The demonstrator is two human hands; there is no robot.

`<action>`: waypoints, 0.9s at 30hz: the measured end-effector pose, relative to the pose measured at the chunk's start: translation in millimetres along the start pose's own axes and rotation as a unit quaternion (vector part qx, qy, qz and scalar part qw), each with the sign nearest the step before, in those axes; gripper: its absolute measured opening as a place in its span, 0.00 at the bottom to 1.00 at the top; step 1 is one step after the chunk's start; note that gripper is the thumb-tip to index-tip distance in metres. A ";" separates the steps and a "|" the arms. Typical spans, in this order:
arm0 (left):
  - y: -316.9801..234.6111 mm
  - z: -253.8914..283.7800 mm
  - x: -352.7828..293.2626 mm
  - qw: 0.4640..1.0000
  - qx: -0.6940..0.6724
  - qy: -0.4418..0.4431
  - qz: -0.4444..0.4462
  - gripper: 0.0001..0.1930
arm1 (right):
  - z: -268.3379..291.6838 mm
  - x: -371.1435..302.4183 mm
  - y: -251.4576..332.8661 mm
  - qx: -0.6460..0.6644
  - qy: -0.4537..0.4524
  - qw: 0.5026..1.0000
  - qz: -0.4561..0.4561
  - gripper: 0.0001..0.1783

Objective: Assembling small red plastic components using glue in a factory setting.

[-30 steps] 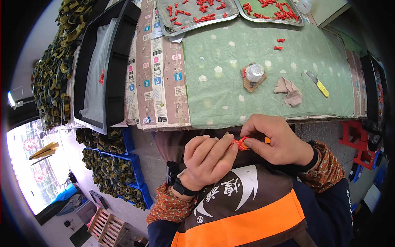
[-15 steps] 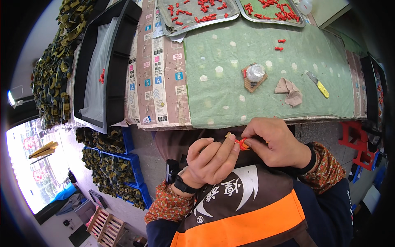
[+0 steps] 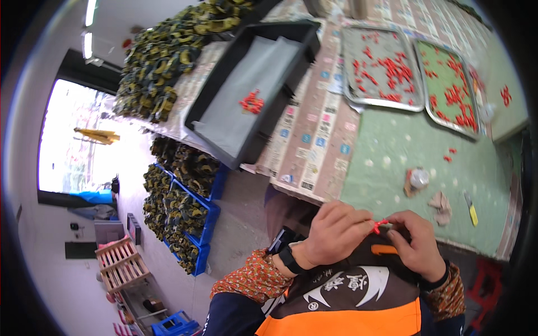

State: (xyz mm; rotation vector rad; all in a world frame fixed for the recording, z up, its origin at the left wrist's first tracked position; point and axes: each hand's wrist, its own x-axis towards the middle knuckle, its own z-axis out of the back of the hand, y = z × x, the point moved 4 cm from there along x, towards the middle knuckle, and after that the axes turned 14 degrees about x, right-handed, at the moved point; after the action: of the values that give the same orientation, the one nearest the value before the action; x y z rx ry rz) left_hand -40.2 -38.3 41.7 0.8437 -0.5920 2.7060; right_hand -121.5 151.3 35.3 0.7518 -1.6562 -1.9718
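Note:
A small red part [image 3: 380, 225], its exact kind too small to make out, is between my two hands over the brown apron, just off the table's front edge. My left hand [image 3: 338, 234] is closed, its thumb and fingers pinching the part's left end. At the other end, the thumb and forefinger of my right hand [image 3: 417, 245] pinch it too. The folded left fingers hide anything else in that palm. Several similar red parts [image 3: 398, 73] lie in a metal tray [image 3: 386, 104] at the back of the table.
A second metal tray [image 3: 468, 131] holds more red parts. To the left stands a black bin [image 3: 255, 137] with a red cluster [image 3: 251, 102] on its liner. On the green cloth [image 3: 375, 162] are a small clear jar [image 3: 418, 178], a rag [image 3: 441, 208] and a yellow utility knife [image 3: 472, 210].
The view has swung left, bringing more of the bin and trays in. My hands stay together at the red part. The small gold-coloured piece at my left fingertips no longer shows.

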 end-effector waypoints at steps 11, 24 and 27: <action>240.4 108.2 40.1 0.905 0.080 0.067 0.413 0.11 | 66.2 -9.9 0.9 0.000 -0.130 0.991 -0.006 0.06; 366.0 90.7 0.9 0.908 0.189 0.212 0.309 0.17 | 186.5 -30.3 37.9 -0.207 -0.259 0.941 0.066 0.08; 361.8 94.6 4.4 0.873 0.208 0.238 0.372 0.19 | 231.7 -37.7 31.5 -0.260 -0.292 0.917 0.077 0.08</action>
State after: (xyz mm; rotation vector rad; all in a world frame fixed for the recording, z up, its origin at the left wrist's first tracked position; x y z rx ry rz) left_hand -122.5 -401.2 4.8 -0.0679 -0.2360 3.6375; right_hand -247.3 341.1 100.4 -0.1836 -1.2947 -2.5010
